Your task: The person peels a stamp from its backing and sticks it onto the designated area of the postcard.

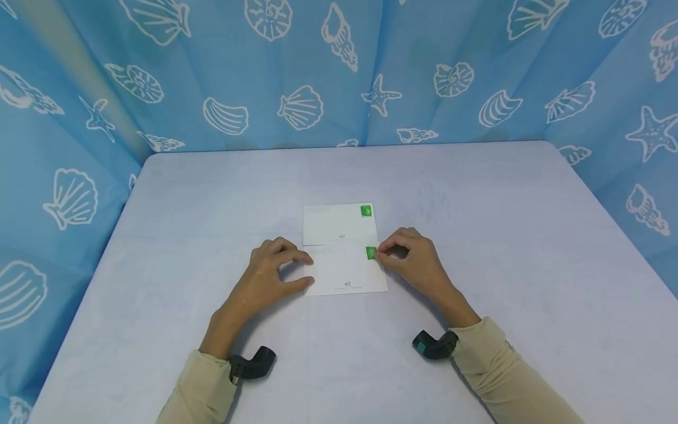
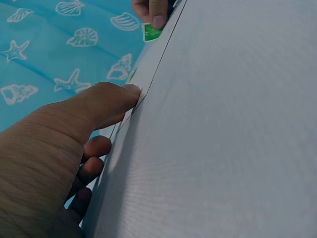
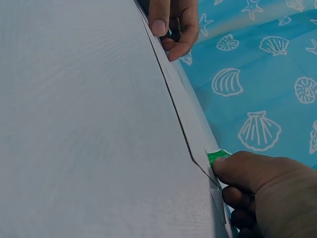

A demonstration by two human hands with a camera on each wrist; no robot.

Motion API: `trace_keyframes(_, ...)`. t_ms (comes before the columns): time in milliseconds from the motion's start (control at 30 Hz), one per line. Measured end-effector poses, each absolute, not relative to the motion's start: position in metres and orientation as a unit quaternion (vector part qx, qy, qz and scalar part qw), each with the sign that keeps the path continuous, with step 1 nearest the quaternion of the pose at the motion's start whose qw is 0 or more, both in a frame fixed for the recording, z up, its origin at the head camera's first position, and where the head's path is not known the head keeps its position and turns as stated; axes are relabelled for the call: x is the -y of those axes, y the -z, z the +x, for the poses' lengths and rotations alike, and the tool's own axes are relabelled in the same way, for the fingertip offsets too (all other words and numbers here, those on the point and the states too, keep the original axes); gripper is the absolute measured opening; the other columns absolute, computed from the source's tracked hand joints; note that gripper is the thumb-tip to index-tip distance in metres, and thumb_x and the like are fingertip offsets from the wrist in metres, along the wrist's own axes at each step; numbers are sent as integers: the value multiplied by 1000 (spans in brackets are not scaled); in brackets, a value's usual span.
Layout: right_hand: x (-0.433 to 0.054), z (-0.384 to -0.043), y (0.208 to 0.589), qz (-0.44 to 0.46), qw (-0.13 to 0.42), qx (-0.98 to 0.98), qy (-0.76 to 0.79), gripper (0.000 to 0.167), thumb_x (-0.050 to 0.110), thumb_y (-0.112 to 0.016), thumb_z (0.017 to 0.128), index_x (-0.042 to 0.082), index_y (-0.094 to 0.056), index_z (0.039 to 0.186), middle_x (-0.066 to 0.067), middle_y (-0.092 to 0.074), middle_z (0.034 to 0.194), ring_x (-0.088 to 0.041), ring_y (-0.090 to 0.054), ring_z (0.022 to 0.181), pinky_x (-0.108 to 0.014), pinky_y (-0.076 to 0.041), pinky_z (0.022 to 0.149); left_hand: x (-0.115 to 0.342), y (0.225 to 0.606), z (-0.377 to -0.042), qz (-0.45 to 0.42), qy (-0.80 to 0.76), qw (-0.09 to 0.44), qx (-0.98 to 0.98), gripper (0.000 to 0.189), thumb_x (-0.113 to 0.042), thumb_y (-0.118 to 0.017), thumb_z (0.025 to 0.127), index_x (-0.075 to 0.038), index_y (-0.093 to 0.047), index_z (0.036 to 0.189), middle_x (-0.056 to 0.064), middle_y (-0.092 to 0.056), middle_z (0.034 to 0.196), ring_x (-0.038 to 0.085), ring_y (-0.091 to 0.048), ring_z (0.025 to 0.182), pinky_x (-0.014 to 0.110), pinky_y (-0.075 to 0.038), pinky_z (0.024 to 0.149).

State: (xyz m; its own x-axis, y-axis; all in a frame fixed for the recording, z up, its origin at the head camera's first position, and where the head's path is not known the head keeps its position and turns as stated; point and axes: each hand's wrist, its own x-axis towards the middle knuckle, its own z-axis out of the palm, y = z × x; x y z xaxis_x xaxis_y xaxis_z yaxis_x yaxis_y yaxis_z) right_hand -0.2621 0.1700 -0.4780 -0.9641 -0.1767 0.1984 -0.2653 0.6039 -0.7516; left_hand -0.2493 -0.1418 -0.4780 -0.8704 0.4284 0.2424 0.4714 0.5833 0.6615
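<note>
Two white envelopes lie mid-table, one behind the other. The far envelope [image 1: 339,225] carries a green stamp [image 1: 366,210] in its top right corner. My left hand [image 1: 306,271] holds the left edge of the near envelope [image 1: 346,274] between curled index finger and thumb [image 2: 99,106]. My right hand [image 1: 380,253] pinches a second green stamp [image 1: 371,253] at this envelope's top right corner. In the right wrist view the thumb [image 3: 247,171] lies on that stamp [image 3: 215,156].
The pale grey table [image 1: 477,235] is walled on three sides by a blue curtain with white shells [image 1: 339,70]. A black camera sits on each wrist: left [image 1: 253,363], right [image 1: 434,345]. Both sleeves are beige.
</note>
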Motion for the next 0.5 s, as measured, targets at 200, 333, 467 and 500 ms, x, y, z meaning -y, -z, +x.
trace_keyframes(200,-169,-262,476,125,39,905,-405,10,8,-81,83,9,-72,88,3,-65,88,-16,-52,92,-32,-48,81,141,477,-251,-256,378,31,889,28,-24,-87,79,-19,-75,104,-3,-58,103,18,-47,94,44,-33,92)
trace_keyframes(333,-167,-262,476,118,34,912,-392,12,9,-81,83,10,-70,89,1,-63,90,-18,-51,93,-33,-48,80,141,477,-251,-257,379,31,889,28,-25,-87,80,-19,-75,104,-3,-58,103,18,-47,94,44,-33,92)
trace_keyframes(467,-164,-259,475,111,34,914,-389,13,9,-80,84,8,-70,91,-1,-62,93,-20,-52,94,-35,-48,82,141,477,-250,-254,377,27,890,28,-25,-87,80,-19,-75,104,-3,-58,103,19,-47,96,44,-33,93)
trace_keyframes(500,-163,-258,475,109,35,914,-389,15,9,-80,84,7,-70,93,-2,-62,95,-20,-52,94,-36,-48,82,141,477,-250,-253,378,26,890,28,-25,-87,79,-19,-75,104,-3,-58,103,19,-47,97,44,-33,93)
